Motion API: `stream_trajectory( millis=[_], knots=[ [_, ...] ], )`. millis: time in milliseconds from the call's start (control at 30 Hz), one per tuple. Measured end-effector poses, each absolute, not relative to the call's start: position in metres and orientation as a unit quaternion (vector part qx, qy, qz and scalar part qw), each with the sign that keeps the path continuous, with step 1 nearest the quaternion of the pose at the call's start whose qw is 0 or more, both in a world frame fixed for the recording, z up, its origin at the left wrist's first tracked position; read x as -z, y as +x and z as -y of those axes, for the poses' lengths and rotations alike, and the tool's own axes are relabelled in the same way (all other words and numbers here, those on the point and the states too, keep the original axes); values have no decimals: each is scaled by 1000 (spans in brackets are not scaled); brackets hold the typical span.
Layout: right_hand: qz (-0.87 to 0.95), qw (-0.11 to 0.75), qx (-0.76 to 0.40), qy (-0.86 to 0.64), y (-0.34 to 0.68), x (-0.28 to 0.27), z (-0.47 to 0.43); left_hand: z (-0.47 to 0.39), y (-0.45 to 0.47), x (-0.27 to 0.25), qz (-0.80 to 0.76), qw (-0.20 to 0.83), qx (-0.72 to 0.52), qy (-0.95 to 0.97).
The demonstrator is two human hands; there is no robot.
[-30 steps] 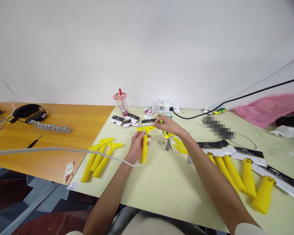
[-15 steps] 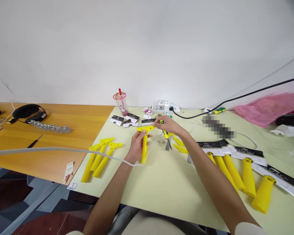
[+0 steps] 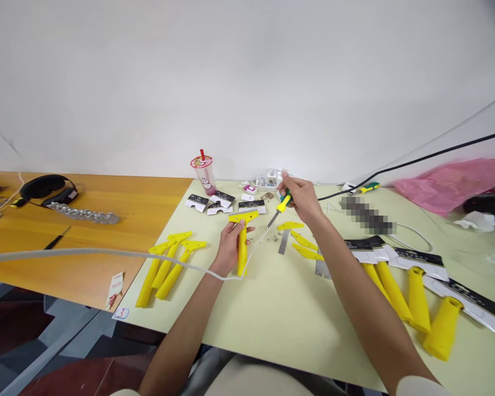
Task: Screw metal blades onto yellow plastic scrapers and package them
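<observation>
A yellow scraper (image 3: 242, 248) is near the centre of the frame, roughly upright, its wide head uppermost with a thin grey edge along the top. The left hand (image 3: 227, 248) grasps its handle, thumb lying against the upper part. The right hand (image 3: 304, 199), right of centre and higher, grips a screwdriver (image 3: 284, 204) with a yellow-and-green handle; the shaft points down and left, the tip apart from the scraper head.

Small metal parts (image 3: 269, 239) are scattered between the scraper and a narrow metal strip (image 3: 284, 242). Yellow head pieces (image 3: 303, 240) lie beside the strip, below the right hand. A white cable (image 3: 107, 253) crosses from the left edge in front of the left wrist.

Three yellow scrapers (image 3: 165, 274) lie left of centre on the pale tabletop (image 3: 264, 324). Black-and-white cards (image 3: 197, 203) and a lidded cup (image 3: 207, 179) with a red straw occupy the area above them. At lower right, loose yellow handles (image 3: 419, 301) lie alongside further packaging cards (image 3: 421, 263). A pink bag (image 3: 449, 184) rests at the right edge. On the wooden table (image 3: 99, 258), left, are a black headset (image 3: 45, 188) and a metal chain (image 3: 86, 214).
</observation>
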State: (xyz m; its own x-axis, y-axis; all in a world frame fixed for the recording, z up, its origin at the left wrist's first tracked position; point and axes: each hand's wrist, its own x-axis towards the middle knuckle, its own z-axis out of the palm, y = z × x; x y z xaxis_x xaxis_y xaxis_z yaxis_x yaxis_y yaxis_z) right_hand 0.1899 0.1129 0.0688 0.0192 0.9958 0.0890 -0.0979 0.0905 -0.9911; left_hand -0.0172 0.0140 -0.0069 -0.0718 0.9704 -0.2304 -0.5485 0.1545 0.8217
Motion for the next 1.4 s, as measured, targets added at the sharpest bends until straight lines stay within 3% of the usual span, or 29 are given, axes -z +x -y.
stream_trajectory(
  millis=[100,233,800,1000,1400],
  knots=[
    [247,642,-626,-369,188,-60,-123,-13,-17,7,-427,636,-594,248],
    [96,640,-703,-296,182,-44,-132,-12,-16,5,-441,640,-580,245],
    [86,542,-825,-136,163,-73,-109,-12,-15,4,-445,633,-578,261],
    [61,516,-829,-204,160,-76,-103,-12,-14,3,-450,630,-579,257],
    [263,531,-779,-205,150,-42,-108,-12,-14,3,-449,641,-568,254]
  ],
)
